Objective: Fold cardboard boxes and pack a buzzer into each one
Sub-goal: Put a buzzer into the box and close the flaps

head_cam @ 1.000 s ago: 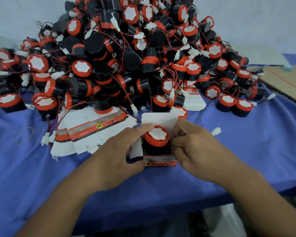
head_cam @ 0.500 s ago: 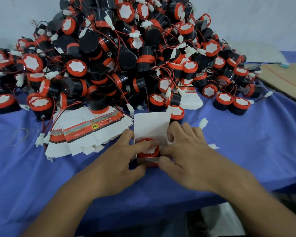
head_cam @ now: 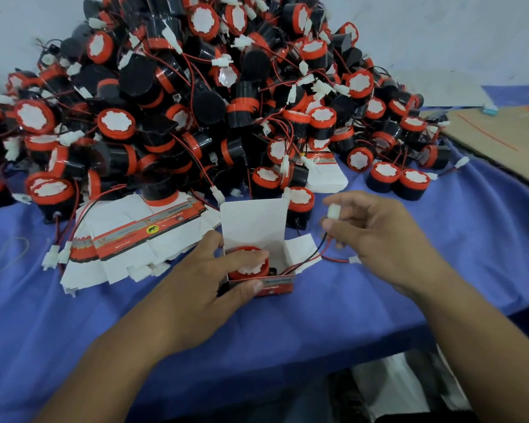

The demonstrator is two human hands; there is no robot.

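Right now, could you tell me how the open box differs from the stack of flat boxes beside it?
The open box is folded up, lid flap raised; the flat boxes lie unfolded in a fanned stack. The open box holds a buzzer and is gripped by the left hand; the flat boxes lie untouched under pile buzzers. Both share white card with red printed bands.

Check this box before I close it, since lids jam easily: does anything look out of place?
Yes. The buzzer sits inside the box, but its wire trails out over the right flap to the connector pinched in the right hand.
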